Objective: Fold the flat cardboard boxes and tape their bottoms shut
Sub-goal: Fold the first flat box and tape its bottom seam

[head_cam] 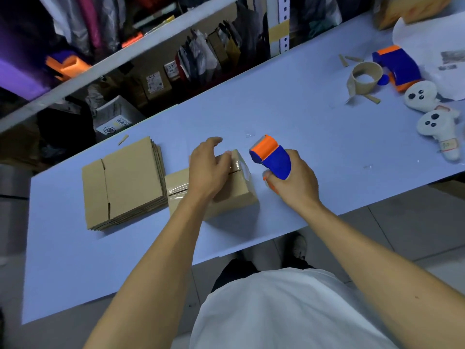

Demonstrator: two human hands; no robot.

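In the head view, the folded box (pixel 214 190) near the counter (pixel 289 117) front edge is pressed down by the left hand (pixel 208 167), fingers loosely spread, apparently to steady the taped seam. The tape dispenser (pixel 271 158) is gripped by the right hand (pixel 292 180) just beside it. Flat boxes (pixel 125 182) are stacked alongside (no writing on them is legible).

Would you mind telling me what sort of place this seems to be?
Probably a small packing or stockroom: shelving crammed with packaged goods, a stack of flat boxes and a spare tape dispenser on the worktable.
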